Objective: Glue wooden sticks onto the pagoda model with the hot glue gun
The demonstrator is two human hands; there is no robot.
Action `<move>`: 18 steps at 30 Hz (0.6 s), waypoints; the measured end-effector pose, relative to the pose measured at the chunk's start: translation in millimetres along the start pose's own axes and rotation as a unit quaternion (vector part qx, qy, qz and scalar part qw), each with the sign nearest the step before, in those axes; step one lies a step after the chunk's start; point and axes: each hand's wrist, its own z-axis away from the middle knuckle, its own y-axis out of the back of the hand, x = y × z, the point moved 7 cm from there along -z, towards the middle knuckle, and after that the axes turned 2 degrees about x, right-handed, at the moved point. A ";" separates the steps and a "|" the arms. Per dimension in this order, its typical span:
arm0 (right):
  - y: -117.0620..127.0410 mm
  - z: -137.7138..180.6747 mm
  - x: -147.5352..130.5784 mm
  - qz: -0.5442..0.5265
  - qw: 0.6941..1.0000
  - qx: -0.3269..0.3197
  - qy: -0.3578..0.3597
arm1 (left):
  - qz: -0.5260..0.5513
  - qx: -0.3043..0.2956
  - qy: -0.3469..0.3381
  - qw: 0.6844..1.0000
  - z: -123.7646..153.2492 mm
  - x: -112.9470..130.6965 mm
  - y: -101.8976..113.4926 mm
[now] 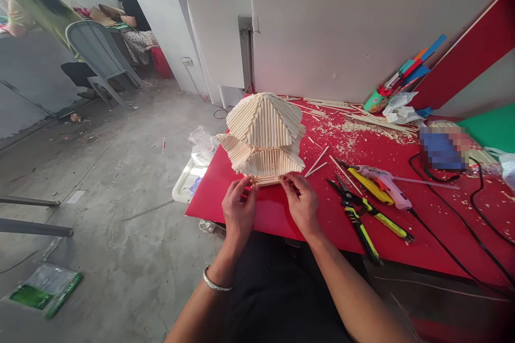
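A small two-tiered model pagoda (265, 128) made of pale wooden sticks stands at the near left part of the red table (341, 230). Its pointed upper roof overhangs a wider lower roof. With thumb and fingers, my left hand (240, 203) pinches the left front corner of its base. The right front corner is gripped the same way by my right hand (300, 203). Between my hands the low front rail of the base shows. The far side of the model is hidden behind its roofs.
Right of the model lie black-and-yellow pliers (358, 220), a yellow-handled cutter (370, 185) and a pink glue gun (392, 187) with its cord. Loose sticks (382, 120) and shavings are scattered behind. A holder of markers (376, 101) stands at the back. Two people sit at far left near a grey chair (96, 51).
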 end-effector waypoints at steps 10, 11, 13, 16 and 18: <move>0.7 -0.1 -1.6 0.004 1.000 0.000 0.002 | -0.034 -0.008 -0.033 0.999 0.7 1.4 -0.4; 0.6 -0.1 -1.3 0.004 1.000 -0.001 0.002 | -0.035 -0.008 -0.036 0.999 0.8 1.7 -0.4; 0.4 0.1 -0.9 0.003 1.000 -0.001 0.003 | -0.038 -0.007 -0.043 0.998 1.0 1.9 -0.5; 0.2 0.4 -0.7 0.003 1.000 -0.001 0.006 | -0.038 -0.006 -0.049 0.998 0.9 0.8 -0.3; 0.3 0.6 -0.8 0.005 1.000 0.001 0.008 | -0.044 -0.009 -0.054 0.998 0.7 -0.2 -0.4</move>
